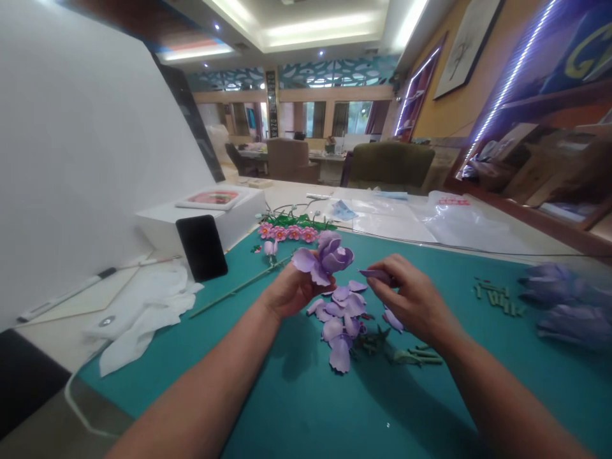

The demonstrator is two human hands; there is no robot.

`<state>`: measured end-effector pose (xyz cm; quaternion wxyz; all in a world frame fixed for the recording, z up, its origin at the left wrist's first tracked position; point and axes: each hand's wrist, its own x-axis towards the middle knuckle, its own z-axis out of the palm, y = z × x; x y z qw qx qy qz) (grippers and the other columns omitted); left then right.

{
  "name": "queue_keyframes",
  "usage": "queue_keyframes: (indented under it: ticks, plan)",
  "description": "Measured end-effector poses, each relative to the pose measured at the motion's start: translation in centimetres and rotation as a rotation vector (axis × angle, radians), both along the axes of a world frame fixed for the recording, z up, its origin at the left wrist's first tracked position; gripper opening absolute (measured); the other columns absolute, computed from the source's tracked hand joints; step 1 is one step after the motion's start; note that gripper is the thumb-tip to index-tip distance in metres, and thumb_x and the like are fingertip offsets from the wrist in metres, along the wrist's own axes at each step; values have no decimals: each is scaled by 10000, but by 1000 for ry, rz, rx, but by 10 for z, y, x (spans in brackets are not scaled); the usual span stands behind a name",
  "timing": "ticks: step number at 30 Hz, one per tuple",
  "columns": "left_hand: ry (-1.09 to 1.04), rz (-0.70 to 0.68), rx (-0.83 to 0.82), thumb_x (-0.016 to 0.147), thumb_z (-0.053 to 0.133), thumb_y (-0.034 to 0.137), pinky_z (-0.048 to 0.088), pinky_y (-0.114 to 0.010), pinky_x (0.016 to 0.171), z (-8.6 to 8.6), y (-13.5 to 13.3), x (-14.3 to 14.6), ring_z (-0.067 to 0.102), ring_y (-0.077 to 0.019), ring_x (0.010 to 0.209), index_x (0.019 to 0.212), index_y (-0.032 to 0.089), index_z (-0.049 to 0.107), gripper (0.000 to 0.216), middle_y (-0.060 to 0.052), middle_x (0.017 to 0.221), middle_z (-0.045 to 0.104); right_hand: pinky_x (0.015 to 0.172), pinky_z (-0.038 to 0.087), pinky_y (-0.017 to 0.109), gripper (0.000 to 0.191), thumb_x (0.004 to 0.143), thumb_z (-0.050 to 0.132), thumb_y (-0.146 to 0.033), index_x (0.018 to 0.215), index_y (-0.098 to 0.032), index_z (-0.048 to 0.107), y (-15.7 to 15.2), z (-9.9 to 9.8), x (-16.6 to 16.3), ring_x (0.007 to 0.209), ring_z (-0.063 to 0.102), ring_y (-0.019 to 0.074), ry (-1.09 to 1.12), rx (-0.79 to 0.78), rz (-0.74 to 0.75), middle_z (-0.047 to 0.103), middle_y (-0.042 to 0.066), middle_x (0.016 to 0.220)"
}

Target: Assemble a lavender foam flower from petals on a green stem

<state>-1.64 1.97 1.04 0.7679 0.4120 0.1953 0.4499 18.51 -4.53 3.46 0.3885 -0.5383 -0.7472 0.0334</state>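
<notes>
My left hand point(291, 290) is closed around the base of a purple artificial flower point(327, 256), holding it upright above the teal mat point(296, 408). A thin green stem point(239, 288) runs from that hand down to the left across the mat. My right hand point(411, 296) pinches a single purple petal point(375, 274) just right of the flower. Below both hands lies a heap of loose purple petals point(340, 322), with green leaf pieces point(406, 356) beside it.
A black phone point(201, 247) leans on a white box point(210, 213) at the left, above crumpled white cloth point(143, 312). Pink flowers point(289, 233) lie at the mat's far edge. Small green pieces point(495, 296) and finished purple flowers point(564, 306) sit at the right. Plastic bags point(430, 220) lie beyond.
</notes>
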Motion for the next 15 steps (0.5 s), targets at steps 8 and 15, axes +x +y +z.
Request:
queue_keyframes:
  ticks: [8, 15]
  plan:
    - [-31, 38, -89, 591, 803, 236, 547, -311, 724, 0, -3, 5, 640, -131, 624, 867, 164, 626, 336, -33, 776, 693, 616, 451, 273, 139, 871, 545, -290, 900, -222, 663, -13, 11, -11, 746, 583, 168, 124, 41, 69, 631, 41, 832]
    - [-39, 57, -131, 597, 766, 163, 548, -297, 667, -2, -4, 9, 667, -161, 649, 814, 172, 594, 277, -18, 709, 681, 602, 470, 257, 112, 882, 547, -273, 926, -234, 642, -18, 10, -15, 699, 586, 143, 146, 60, 75, 634, 24, 815]
